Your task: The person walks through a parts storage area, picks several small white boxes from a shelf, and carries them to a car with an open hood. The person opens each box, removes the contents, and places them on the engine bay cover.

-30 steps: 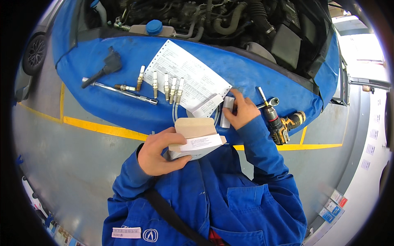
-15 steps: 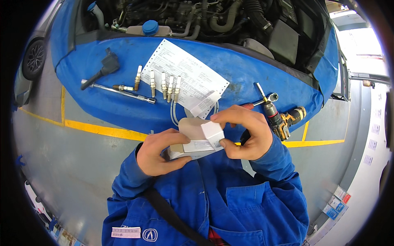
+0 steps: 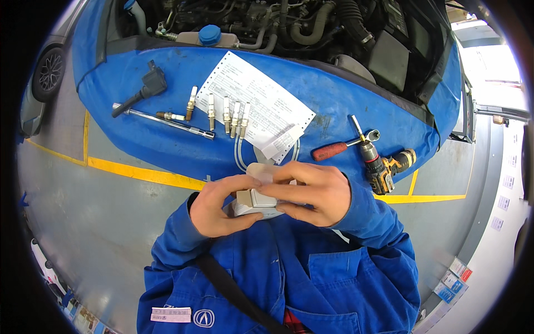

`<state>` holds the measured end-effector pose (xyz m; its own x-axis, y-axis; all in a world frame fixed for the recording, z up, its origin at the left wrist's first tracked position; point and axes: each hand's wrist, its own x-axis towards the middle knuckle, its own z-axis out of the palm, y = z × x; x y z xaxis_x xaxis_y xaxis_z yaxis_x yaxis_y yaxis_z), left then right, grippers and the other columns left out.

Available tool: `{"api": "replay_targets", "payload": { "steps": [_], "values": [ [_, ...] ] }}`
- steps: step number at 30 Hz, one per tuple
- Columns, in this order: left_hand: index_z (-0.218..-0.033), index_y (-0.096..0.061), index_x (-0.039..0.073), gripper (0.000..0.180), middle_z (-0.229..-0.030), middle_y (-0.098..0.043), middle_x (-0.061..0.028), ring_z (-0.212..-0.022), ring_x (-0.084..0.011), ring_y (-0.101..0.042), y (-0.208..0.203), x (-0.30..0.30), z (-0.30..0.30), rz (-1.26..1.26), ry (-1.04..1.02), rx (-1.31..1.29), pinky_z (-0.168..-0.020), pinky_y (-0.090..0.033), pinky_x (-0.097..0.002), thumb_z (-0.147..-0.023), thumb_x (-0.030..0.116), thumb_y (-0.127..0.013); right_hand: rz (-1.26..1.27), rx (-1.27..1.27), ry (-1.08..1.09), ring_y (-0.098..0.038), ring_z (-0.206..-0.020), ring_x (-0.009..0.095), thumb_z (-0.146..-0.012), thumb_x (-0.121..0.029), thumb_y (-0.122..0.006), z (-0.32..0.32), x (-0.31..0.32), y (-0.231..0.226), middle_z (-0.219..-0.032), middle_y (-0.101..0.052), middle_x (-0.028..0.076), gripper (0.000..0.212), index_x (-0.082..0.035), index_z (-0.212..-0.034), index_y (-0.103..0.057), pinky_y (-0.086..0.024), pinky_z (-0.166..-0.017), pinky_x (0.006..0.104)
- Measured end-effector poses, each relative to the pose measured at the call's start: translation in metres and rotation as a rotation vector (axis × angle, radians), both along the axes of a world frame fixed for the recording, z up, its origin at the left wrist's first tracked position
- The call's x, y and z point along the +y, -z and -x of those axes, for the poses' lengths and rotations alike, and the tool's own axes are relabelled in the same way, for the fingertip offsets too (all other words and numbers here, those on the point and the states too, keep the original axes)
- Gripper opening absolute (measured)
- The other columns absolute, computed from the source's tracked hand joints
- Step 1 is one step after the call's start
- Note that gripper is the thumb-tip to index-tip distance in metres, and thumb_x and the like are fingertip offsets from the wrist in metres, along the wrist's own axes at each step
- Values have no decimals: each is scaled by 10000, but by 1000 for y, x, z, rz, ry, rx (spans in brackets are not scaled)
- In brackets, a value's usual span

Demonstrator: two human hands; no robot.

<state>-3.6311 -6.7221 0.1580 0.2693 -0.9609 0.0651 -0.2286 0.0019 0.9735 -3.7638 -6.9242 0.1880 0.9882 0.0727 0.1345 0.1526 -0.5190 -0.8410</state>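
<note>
Close to my chest, my left hand [image 3: 219,207] grips an opened cardboard carton [image 3: 245,209] between thumb and fingers, its flap [image 3: 260,171] standing up at the back. My right hand [image 3: 317,192] is closed over the carton's right part, its fingers on a small white box [image 3: 265,199] inside. The fingers hide much of that small box. Beyond my hands, several spark plugs [image 3: 227,117] lie on the blue fender cover [image 3: 183,72] and on a printed sheet [image 3: 272,100]. Another small white box [image 3: 282,142] rests on the sheet's near corner.
An ignition coil [image 3: 149,86] and a chrome extension bar [image 3: 172,123] lie at the left. On the right are a red-handled ratchet [image 3: 329,151] and a cordless drill [image 3: 381,171]. Behind stands the open engine bay [image 3: 267,25]; a parked car [image 3: 34,106] is far left.
My right hand has moved left and pushed the small white box further left in the carton, its fingers now covering more of it. The left hand keeps its hold.
</note>
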Motion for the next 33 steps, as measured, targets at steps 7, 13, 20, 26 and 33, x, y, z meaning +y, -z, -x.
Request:
{"api": "replay_targets", "payload": {
  "steps": [7,13,20,26,33],
  "values": [
    [-1015,-553,71,425,-929,-631,-154,-815,-278,-659,9,-1,-5,42,33,15,-617,-502,-297,-666,16,-788,18,19,-143,-579,-856,270,-725,-203,-757,6,-10,9,-955,-601,82,344,-55,-1022,-670,-458,-763,359],
    [-986,-553,90,385,-911,-633,-158,-793,-282,-659,12,4,-4,31,-9,40,-583,-489,-274,-683,33,-783,478,-83,285,-576,-917,261,-710,-108,-715,-13,-36,72,-1020,-625,90,339,-116,-1047,-676,-428,-784,378],
    [-1033,-534,90,428,-906,-638,-159,-837,-281,-669,5,3,-6,34,-9,-40,-598,-496,-269,-693,59,-792,207,-99,431,-617,-925,220,-708,-56,-715,-9,-52,50,-1077,-635,92,400,-67,-1093,-608,-422,-767,336],
    [-1106,-504,72,515,-1005,-623,-159,-904,-288,-663,4,5,-5,13,-6,-36,-698,-529,-303,-686,63,-803,-545,15,302,-611,-1025,252,-747,13,-726,25,0,10,-1098,-609,148,672,-6,-1334,-399,-463,-870,351],
    [-1318,-391,78,733,-1152,-574,-173,-1000,-314,-633,8,8,-8,-79,180,111,-779,-530,-330,-700,56,-785,-180,63,318,-591,-805,261,-705,-38,-759,40,28,7,-958,-645,150,590,-4,-1254,-546,-454,-714,346]
  ]
}}
